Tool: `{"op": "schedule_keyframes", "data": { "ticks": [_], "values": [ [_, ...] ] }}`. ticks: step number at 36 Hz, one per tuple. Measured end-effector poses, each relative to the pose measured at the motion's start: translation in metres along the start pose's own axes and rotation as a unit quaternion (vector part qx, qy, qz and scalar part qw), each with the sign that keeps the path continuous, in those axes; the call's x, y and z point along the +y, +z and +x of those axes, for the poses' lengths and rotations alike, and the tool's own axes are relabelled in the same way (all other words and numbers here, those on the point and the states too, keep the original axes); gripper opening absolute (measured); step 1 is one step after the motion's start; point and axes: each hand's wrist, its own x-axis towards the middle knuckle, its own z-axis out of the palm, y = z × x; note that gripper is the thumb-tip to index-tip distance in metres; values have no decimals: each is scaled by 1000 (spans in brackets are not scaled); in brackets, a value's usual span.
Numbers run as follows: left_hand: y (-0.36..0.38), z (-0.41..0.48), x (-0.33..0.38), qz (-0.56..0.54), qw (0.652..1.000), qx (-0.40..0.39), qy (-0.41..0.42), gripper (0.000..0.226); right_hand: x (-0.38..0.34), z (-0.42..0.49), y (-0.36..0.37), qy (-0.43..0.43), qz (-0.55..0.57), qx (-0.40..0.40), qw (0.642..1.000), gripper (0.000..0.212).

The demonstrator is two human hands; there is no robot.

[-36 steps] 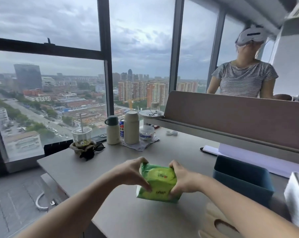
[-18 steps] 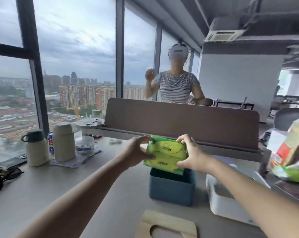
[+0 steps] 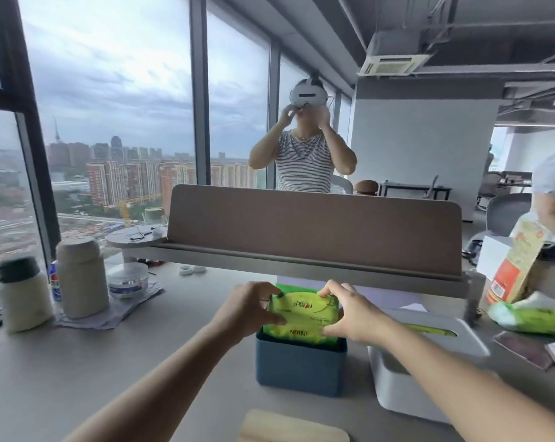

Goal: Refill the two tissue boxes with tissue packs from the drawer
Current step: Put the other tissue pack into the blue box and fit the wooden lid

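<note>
Both my hands hold a green tissue pack (image 3: 303, 317) by its ends, my left hand (image 3: 249, 309) on its left side and my right hand (image 3: 352, 314) on its right. The pack's lower part sits inside the open blue tissue box (image 3: 300, 368) on the desk. Beside it on the right stands a white tissue box (image 3: 406, 378) with its slotted lid on; something green-yellow shows through the slot. A wooden lid (image 3: 293, 429) lies at the near desk edge. Another green pack (image 3: 531, 317) lies at the far right.
Two cream flasks (image 3: 81, 275), a can and a small tub stand at the left on a cloth. A brown desk divider (image 3: 314, 231) runs behind the boxes. A person in a striped shirt with a headset stands beyond it. An orange bag (image 3: 518, 263) leans at right.
My hands carried the green pack from the left part of the desk over to the blue box and lowered it partly in. My view swung to the right.
</note>
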Motion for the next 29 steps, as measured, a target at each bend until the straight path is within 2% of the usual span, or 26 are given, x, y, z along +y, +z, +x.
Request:
{"op": "schedule_keyframes", "data": {
  "ticks": [3,5,7,10,14,19,23,26,29],
  "values": [
    [2,-6,6,176,984,24,21,43,3,-1,5,-4,-44,-25,999,34],
    [7,-11,10,232,972,16,31,32,3,-3,9,-17,-125,-39,991,24],
    [13,-14,12,252,967,-20,22,30,4,-6,14,-25,-194,-56,979,31],
    [20,-15,10,274,958,-83,-7,43,6,-8,20,-16,-201,-73,977,42],
    [22,-19,7,273,955,-112,-18,50,15,-4,24,-9,-199,-78,977,50],
    [15,-24,6,242,966,-95,12,47,7,-11,20,-20,-202,-66,977,47],
    [0,-39,10,225,969,-56,83,37,-2,-21,16,-56,-171,-26,983,45],
    [-8,-52,5,222,960,-30,165,41,-10,-38,13,-73,-154,-7,985,34],
    [-13,-67,0,200,959,-42,198,50,-15,-60,14,-91,-147,1,985,27]
  ]
}}
